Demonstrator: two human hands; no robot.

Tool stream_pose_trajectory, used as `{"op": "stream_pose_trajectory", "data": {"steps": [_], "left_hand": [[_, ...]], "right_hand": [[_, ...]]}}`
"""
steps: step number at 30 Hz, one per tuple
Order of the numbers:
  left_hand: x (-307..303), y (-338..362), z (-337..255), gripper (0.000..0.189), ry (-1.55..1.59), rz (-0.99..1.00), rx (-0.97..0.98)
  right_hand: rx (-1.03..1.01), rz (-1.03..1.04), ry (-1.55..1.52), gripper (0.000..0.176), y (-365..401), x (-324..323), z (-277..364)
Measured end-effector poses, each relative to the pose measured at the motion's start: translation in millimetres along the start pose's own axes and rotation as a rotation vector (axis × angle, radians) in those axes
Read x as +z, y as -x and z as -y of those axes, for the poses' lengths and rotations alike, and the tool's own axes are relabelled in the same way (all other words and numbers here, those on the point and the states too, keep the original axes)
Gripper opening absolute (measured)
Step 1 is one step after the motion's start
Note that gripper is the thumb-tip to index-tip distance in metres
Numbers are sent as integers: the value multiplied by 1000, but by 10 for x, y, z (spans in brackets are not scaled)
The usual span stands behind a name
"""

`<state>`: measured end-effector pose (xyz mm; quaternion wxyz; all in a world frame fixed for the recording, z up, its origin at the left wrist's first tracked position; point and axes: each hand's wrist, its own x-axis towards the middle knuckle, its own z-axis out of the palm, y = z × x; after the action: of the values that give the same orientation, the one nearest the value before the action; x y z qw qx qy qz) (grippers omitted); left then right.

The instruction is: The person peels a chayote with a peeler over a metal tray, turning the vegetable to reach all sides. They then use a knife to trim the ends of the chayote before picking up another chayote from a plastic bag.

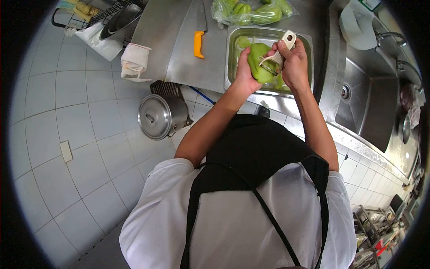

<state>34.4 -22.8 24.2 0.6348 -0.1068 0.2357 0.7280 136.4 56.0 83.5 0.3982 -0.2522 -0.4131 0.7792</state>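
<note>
My left hand (244, 75) is closed around a green chayote (258, 57), steadying it from the left and below. In my right hand (294, 62) is a cream-coloured peeler (278, 57), gripped by its handle, its blade end against the chayote's right side. Both hands are over a rectangular steel tray (230, 58) on the counter. Pale green pieces (243, 42) lie in the tray, partly hidden by my hands.
A knife with an orange handle (198, 45) lies left of the tray. Behind it sits a clear bag of chayotes (253, 12). A folded cloth (135, 60) rests at the counter's left edge, a lidded pot (155, 117) stands below, and a steel sink (365, 94) is right.
</note>
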Motion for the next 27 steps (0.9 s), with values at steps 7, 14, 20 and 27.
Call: {"op": "stream_pose_trajectory", "data": {"steps": [7,14,20,27], "left_hand": [[-1,216,86,54,-64,1,-61],[-14,209,-53,60,-112,62,-31],[-157,158,-153,61,-59,9,-13],[-93,79,-124,61,-75,7,22]], "right_hand": [[-93,-48,149,25,-436,-280,-195],[-314,-189,558,36,-825,-940,-817],[-389,-123,848,36,-695,-875,-690],[-82,-34,86,27,-135,-24,104]]}}
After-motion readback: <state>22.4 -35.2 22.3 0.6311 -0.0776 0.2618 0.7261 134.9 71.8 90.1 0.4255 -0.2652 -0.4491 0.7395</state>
